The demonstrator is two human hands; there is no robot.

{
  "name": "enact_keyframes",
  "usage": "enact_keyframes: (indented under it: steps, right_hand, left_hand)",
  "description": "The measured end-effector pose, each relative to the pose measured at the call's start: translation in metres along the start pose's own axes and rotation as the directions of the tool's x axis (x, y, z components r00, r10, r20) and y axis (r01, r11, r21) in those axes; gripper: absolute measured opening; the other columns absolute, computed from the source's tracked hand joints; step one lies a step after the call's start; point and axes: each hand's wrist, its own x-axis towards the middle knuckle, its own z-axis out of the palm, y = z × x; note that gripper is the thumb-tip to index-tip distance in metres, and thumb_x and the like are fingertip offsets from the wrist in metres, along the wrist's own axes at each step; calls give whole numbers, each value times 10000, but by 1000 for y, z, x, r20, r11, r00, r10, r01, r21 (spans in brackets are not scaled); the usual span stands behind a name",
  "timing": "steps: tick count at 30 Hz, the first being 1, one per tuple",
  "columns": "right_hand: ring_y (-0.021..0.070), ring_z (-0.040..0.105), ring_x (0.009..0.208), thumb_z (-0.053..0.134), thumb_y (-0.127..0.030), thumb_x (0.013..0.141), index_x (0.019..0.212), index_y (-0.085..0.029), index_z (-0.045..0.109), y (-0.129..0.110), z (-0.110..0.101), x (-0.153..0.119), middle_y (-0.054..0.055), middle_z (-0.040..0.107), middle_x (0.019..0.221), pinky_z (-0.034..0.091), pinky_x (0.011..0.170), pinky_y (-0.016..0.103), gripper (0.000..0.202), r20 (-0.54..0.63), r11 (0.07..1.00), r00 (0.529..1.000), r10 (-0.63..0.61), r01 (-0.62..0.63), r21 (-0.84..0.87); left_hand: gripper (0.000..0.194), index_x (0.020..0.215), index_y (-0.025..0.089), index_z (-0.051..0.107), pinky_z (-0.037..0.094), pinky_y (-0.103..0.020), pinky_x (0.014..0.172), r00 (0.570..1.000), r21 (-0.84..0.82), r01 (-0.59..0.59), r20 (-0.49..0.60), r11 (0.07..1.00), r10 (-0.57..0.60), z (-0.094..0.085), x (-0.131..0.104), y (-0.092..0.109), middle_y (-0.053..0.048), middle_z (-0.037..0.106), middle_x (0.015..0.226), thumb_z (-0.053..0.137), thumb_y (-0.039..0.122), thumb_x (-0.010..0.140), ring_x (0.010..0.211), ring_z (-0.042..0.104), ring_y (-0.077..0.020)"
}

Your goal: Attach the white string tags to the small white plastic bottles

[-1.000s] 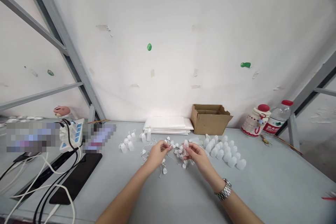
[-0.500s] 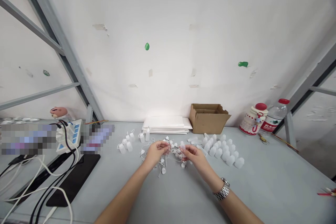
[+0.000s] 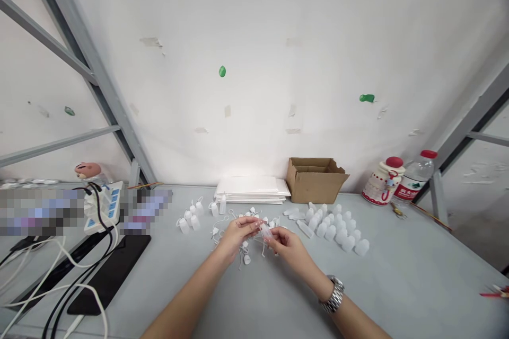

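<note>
My right hand (image 3: 286,241) pinches a small translucent plastic bottle (image 3: 266,231), tilted with its top toward my left hand. My left hand (image 3: 238,234) is closed at the bottle's top, its fingertips on a small white cap that they mostly hide. Under and around both hands lie several loose white caps (image 3: 247,259) with thin white cords. Several capped bottles with cord loops (image 3: 194,222) stand left of my left hand. To the right of my right hand, rows of uncapped translucent bottles (image 3: 342,234) stand close together, with a few lying flat (image 3: 305,229) beside them.
Flat white packets (image 3: 250,189) are stacked against the wall, beside an open cardboard box (image 3: 316,185). A decorated flask (image 3: 380,185) and a water bottle (image 3: 413,183) stand at the back right. On the left are a power strip (image 3: 115,204), cables and a black phone-like slab (image 3: 111,275).
My right hand has moved left with the bottle, bringing its top against my left fingertips. The bottle has gone from upright to tilted. My left hand has barely shifted.
</note>
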Motion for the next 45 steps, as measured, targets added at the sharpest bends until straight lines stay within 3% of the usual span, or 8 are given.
enact_keyframes:
  steps: [9,20,28,37,41,45]
  right_hand:
    - [116,477,505,618,-463,698,783,-179,597,1,0,0,-42,489,571,438,500,244,297,-3,999,1000,4,-4,-37]
    - [128,505,515,631,-414,691,780,-169,632,-3,0,-2,-30,549,572,414,515,243,260,-55,996,998,2,-7,-90]
    - [156,539,632,597,-362,729,815,-184,655,-3,-1,-3,16,611,717,443,593,263,206,-150,969,978,-142,106,-222]
    - [160,523,667,529,-368,809,865,-202,598,-3,3,-8,38,579,777,458,635,288,188,-197,884,907,-373,283,-371]
    - [160,524,669,540,-411,794,822,-198,567,-3,4,-7,31,574,773,451,631,283,216,-228,900,912,-342,248,-358]
    - [154,518,642,536,-432,789,839,-197,561,-5,4,-8,28,603,771,439,610,273,241,-190,930,949,-253,185,-318]
  left_hand:
    - [291,785,152,687,441,-286,760,998,-13,-28,-63,1000,27,4,-1,0,-62,698,818,765,324,563,761,613,-170]
    - [288,788,144,714,426,-307,797,998,103,-65,18,993,64,6,-2,1,-83,703,841,700,385,632,813,606,-203]
    - [303,810,147,708,415,-312,823,998,38,-62,-2,997,62,6,-2,0,-83,698,863,723,372,608,843,600,-206]
    - [304,885,152,692,364,-332,914,991,-128,-21,128,992,38,15,-11,1,-96,678,964,733,299,622,969,576,-226]
    - [294,948,149,670,358,-318,916,976,-207,3,215,978,42,18,-16,4,-96,658,997,694,231,667,992,561,-219]
    - [287,966,147,659,358,-306,909,975,-244,38,220,969,17,20,-17,5,-96,642,1033,661,220,688,1019,545,-220]
